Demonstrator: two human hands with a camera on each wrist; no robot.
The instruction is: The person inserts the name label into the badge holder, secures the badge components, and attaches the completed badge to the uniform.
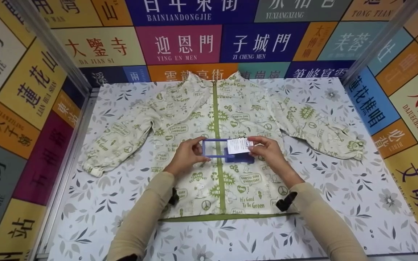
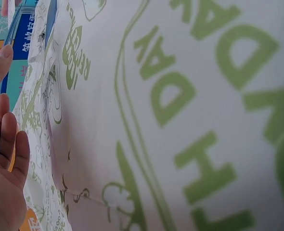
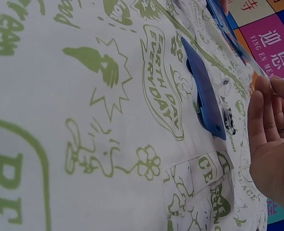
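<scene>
- My left hand [image 1: 186, 156] grips the blue frame [image 1: 216, 140] at its nine-o'clock end, finger and thumb on opposite edges; probably to steady it with the window uncovered.
- My right hand [image 1: 271, 154] pinches the white card [image 1: 238, 146] at its three-o'clock edge, likely to leave the print clear; card sits at frame's three o'clock; contact uncertain.
- Blue piece [image 3: 204, 94] lies on the jacket [image 1: 183, 127], card's six-o'clock side; jacket spread, collar at twelve, presumably for flatness.

Beige sleeves [image 1: 142, 215] carry black wrist fittings [image 1: 287, 201] — straps, perhaps.
</scene>
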